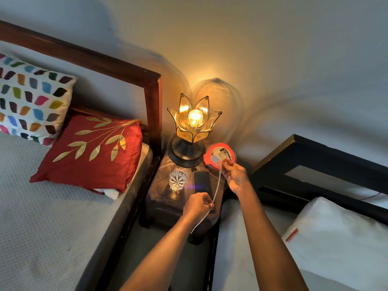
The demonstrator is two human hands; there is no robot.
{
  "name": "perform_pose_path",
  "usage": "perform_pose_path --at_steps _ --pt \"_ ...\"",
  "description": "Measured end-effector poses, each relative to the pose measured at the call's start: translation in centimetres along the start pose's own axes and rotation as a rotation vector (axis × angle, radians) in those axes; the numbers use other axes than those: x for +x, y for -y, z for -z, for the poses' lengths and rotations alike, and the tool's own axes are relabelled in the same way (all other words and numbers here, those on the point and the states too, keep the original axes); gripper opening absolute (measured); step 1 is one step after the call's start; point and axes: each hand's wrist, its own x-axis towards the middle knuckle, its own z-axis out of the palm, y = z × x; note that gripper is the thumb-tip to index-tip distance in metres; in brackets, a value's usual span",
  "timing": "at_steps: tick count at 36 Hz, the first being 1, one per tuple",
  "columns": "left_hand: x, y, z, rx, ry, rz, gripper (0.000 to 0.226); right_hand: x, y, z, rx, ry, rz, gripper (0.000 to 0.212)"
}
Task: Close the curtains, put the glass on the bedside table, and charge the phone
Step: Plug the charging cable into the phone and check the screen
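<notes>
While the right hand [235,175] pinches the white cable [217,185] at the red reel [210,162] on the back right corner of the bedside table [159,189], the left hand [196,205] pinches it lower down, over the front edge. The phone [202,183] lies flat, screen dark, mid-table toward the front; the glass [178,179] stands upright just left of it, not touching. Lit lamp [194,124] at back edge.

one view only: head cam on you, wide-angle, facing forward and steeply down. bedside table [157,192] is near, dead centre. bed on the left [52,206] and bed on the right [231,259] fill the lower corners, wall [273,49] across the top. straight lines bow at the edges.
</notes>
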Motion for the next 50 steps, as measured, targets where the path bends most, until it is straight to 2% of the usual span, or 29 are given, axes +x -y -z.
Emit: perform_pose_path --at_steps 2,6,9,11,13,15,16,18,21,23,24,27,29,32,34,36,38,41,43,45,47,50 --pt "0.0 -0.3 0.4 0.006 -0.026 -0.008 0.007 -0.3 -0.7 0.8 -0.104 -0.004 0.021 0.015" --pt "0.0 -1.0 1.6 0.028 -0.144 -0.038 0.025 -1.1 -3.9 3.5 -0.599 -0.017 0.062 0.030" --pt "0.1 -1.8 2.2 0.067 -0.182 -0.116 0.022 -2.6 -6.4 4.5 -0.890 0.157 -0.003 0.035" --pt "0.0 -2.6 2.3 0.089 -0.200 -0.172 0.019 -4.0 -7.6 4.1 -1.055 0.278 -0.039 0.031" --pt "-0.1 -3.1 2.1 0.102 -0.214 -0.218 0.015 -4.8 -8.6 3.6 -1.174 0.281 0.101 0.026" --pt "-0.2 -3.2 1.7 0.093 -0.205 -0.237 0.010 -5.5 -8.8 3.0 -1.211 0.185 0.260 0.028" --pt "-0.4 -3.2 1.6 0.074 -0.202 -0.248 0.008 -5.7 -8.8 2.9 -1.194 0.152 0.314 0.025" --pt "-1.1 -3.0 1.8 0.002 -0.218 -0.263 0.006 -6.1 -8.1 2.5 -1.101 0.147 0.341 0.006" --pt "-2.8 -2.2 2.8 -0.133 -0.297 -0.177 0.015 -7.0 -6.4 2.5 -0.807 0.233 0.221 0.007" --pt "-3.7 -1.1 3.0 -0.150 -0.318 -0.014 0.025 -7.6 -5.2 2.9 -0.656 0.242 0.215 0.007" --pt "-3.8 -0.4 2.9 -0.237 -0.290 0.118 0.031 -7.7 -4.7 3.3 -0.594 0.241 0.206 0.011" --pt "-4.7 0.9 2.4 -0.721 -0.055 0.521 0.050 -8.8 -2.8 3.8 -0.387 0.269 0.126 0.015" --pt "-4.9 1.7 2.2 -0.968 0.044 0.646 0.055 -9.5 -1.8 4.3 -0.272 0.289 0.065 0.017" --pt "-5.0 2.0 2.2 -1.289 0.003 0.684 0.040 -10.5 -0.5 5.7 -0.192 0.346 -0.026 0.024" --pt "-4.8 1.9 2.2 -1.334 -0.079 0.666 0.020 -11.3 0.4 6.9 -0.237 0.363 -0.083 0.025" --pt "-4.8 1.9 2.3 -1.321 -0.112 0.646 0.014 -11.5 0.8 8.3 -0.360 0.305 -0.098 0.021" --pt "-5.1 1.7 2.4 -1.304 -0.101 0.635 0.016 -11.0 0.6 9.6 -0.567 0.136 -0.064 0.013" --pt "-6.1 0.9 2.1 -1.240 -0.067 0.599 0.017 -9.3 -0.8 11.2 -1.093 -0.209 0.032 0.024" --pt "-7.0 0.2 1.2 -1.180 -0.032 0.570 0.017 -9.5 -1.5 10.8 -1.471 -0.361 0.043 0.020" --pt "-7.8 -0.2 -0.2 -1.112 0.000 0.549 0.015 -10.1 -2.2 9.6 -1.648 -0.431 0.061 0.028" --pt "-8.7 -0.3 -1.6 -1.057 0.030 0.523 0.013 -10.3 -3.0 8.2 -1.693 -0.440 0.085 0.037" --pt "-9.7 0.0 -3.4 -0.981 0.042 0.482 0.014 -10.1 -4.5 6.3 -1.851 -0.469 0.104 0.039"
